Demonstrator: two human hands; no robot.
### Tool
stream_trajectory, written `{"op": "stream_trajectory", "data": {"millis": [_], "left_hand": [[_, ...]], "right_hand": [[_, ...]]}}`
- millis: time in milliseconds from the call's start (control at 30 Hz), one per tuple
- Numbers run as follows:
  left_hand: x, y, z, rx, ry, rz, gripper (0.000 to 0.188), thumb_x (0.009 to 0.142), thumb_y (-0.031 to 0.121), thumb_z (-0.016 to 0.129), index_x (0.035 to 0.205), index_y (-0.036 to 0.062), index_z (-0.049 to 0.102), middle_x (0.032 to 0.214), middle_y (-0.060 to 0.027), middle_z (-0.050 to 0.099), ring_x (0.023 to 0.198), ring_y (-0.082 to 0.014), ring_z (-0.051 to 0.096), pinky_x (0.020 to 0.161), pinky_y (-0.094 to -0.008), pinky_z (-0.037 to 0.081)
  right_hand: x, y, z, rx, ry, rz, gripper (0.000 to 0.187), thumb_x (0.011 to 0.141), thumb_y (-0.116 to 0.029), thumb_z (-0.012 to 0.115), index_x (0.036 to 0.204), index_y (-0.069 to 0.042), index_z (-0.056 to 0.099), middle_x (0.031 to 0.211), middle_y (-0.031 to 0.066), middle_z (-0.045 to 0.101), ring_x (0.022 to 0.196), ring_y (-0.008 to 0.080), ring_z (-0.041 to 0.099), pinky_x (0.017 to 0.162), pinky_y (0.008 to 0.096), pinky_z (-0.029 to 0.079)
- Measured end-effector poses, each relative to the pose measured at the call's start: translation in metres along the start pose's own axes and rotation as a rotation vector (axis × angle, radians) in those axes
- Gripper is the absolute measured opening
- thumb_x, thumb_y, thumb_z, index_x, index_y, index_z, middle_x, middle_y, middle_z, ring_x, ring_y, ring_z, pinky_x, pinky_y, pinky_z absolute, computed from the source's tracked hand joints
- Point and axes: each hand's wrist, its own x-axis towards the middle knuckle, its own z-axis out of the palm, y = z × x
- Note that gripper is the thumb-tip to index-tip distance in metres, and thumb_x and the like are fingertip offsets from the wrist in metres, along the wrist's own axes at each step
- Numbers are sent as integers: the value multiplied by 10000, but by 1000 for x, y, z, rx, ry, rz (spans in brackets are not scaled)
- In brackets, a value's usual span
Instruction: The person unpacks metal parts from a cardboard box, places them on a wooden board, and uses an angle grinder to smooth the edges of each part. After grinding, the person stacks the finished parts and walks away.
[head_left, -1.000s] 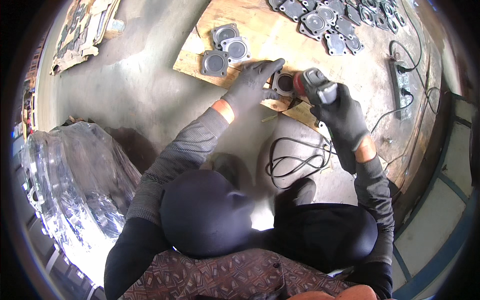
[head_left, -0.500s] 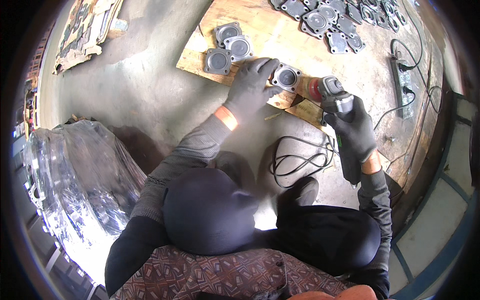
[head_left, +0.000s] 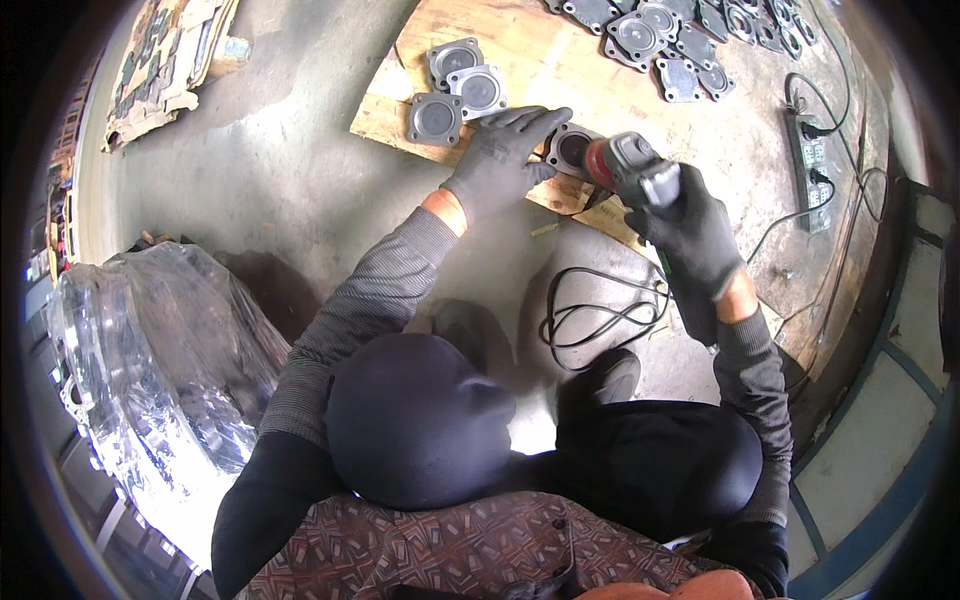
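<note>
Grey concrete floor, pale wooden bench-top. Near the bench's edge: squarish grey metal flange. Grey-gloved right hand grips grey, red-disced grinder beside it; grey-gloved left hand has fingers parted, contact unclear.

A brightly lit grey floor lies beside a wooden tabletop, with blue-framed pale panels at right.

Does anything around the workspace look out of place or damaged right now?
Two things. A black cable lies in loose loops on the floor, close to the right shoe, where it could perhaps snag a foot. At upper left, the cardboard has a ragged, torn-looking near edge.
</note>
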Motion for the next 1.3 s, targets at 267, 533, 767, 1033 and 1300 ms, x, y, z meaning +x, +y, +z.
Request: {"op": "stream_trajectory", "data": {"millis": [267,533,767,1033,1300], "left_hand": [[0,4,1,-11,-24,-35,782,954,195,823,1672,184,513,1556,-165,624,1462,-367,570,1244,-495,453],[7,-1,-2,32,-35,23,812,905,239,850,1650,155,540,1593,-147,620,1477,-363,566,1240,-510,453],[30,8,-3,74,-162,57,814,846,256,893,1579,87,582,1543,-179,629,1464,-393,550,1235,-508,457],[61,105,90,-241,-152,199,650,872,264,890,1449,80,652,1294,-189,715,1293,-410,652,1093,-482,531],[44,95,63,183,-37,251,833,908,365,860,1620,90,524,1495,-138,638,1383,-374,612,1170,-528,474]], "right_hand": [[-19,-4,1,-25,-22,43,651,883,-197,909,1423,-19,591,1157,173,801,1069,223,765,944,393,620],[-36,23,-27,154,112,1,570,923,-177,858,1406,-13,603,1139,136,790,986,218,779,839,381,637],[-94,66,-126,784,414,49,547,1067,-412,742,1408,-1,626,1030,106,734,832,225,761,731,372,672],[-115,97,-139,893,552,82,665,1095,-596,657,1506,-74,631,1060,68,748,866,178,724,769,330,630],[-103,89,-107,1044,390,72,634,1120,-510,655,1566,-62,597,1109,78,747,865,153,732,707,311,650]]}}
